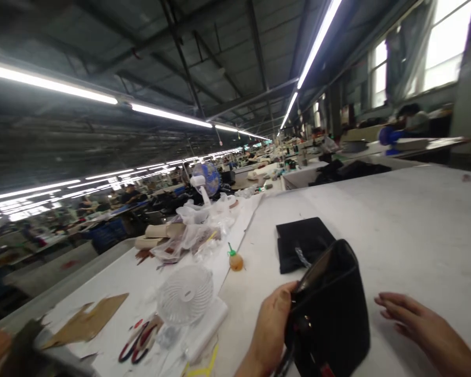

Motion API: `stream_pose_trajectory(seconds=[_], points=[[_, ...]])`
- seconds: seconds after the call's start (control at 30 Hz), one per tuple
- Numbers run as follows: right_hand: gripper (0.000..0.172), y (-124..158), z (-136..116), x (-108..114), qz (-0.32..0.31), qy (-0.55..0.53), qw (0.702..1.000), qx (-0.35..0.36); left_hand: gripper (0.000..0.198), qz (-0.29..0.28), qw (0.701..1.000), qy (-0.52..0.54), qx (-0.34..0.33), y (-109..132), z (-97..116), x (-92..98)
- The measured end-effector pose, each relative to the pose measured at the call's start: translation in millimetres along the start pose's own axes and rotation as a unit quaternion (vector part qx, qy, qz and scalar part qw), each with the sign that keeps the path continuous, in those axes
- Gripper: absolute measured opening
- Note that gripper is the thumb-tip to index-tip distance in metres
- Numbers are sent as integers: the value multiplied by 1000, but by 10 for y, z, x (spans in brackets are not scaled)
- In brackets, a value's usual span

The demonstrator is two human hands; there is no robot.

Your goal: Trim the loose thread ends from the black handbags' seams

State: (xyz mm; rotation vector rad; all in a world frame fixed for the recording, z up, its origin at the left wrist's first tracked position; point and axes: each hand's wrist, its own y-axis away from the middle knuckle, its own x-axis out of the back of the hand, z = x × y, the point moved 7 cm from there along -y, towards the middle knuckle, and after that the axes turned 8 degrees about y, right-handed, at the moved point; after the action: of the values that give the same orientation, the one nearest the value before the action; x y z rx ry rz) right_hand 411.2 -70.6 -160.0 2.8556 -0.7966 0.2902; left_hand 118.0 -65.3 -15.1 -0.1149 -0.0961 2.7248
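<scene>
My left hand [270, 324] grips the left rim of a black bag [329, 314] that stands upright on the white table [396, 225], thumb on its open top edge. Out to the right of the bag, my right hand [419, 319] lies flat with fingers stretched, a short gap from the bag's side. Just behind the bag lies a folded black fabric piece [302, 242].
A small white fan [185, 293] stands at the left, red-handled scissors [137, 343] and brown cardboard [88, 319] near it. An orange glue bottle [235, 260] stands mid-table. Plastic bags [196, 230] pile farther back. Other people work at distant tables.
</scene>
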Motion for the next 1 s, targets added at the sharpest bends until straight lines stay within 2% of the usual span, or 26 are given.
stream_pose_trajectory(seconds=[0.07,0.17,0.23,0.3,0.37,0.43,0.5,0.57,0.67,0.77,0.83,0.93,1.0], points=[[43,50,-183,65,-29,-23,999,-16,58,24,999,38,16,-2,-49,64],[44,221,-655,154,30,-5,998,56,56,72,991,105,49,-7,-163,156],[38,403,-983,190,62,20,990,128,51,50,987,129,77,-37,-215,133],[31,609,-1311,166,56,64,971,223,50,16,986,131,102,-78,-222,85],[24,829,-1628,66,19,113,931,347,52,0,987,114,113,-118,-188,53],[22,1035,-1877,-65,-18,153,873,463,50,4,990,96,106,-153,-127,41],[22,1170,-2024,-194,-40,198,819,536,47,9,991,85,108,-173,-88,28],[20,1233,-2085,-313,-69,243,782,569,46,13,991,80,110,-187,-74,32],[19,1262,-2111,-398,-114,281,760,575,44,9,992,66,111,-216,-92,65],[21,1243,-2147,-357,-143,292,769,550,40,-8,993,50,104,-259,-123,96],[23,1183,-2168,-306,-171,287,792,512,38,-21,995,46,87,-296,-124,102],[20,977,-2106,-251,-219,271,851,394,34,-41,997,18,64,-348,-123,78],[13,812,-2032,-218,-207,277,882,319,35,-45,997,-16,61,-378,-136,57]])
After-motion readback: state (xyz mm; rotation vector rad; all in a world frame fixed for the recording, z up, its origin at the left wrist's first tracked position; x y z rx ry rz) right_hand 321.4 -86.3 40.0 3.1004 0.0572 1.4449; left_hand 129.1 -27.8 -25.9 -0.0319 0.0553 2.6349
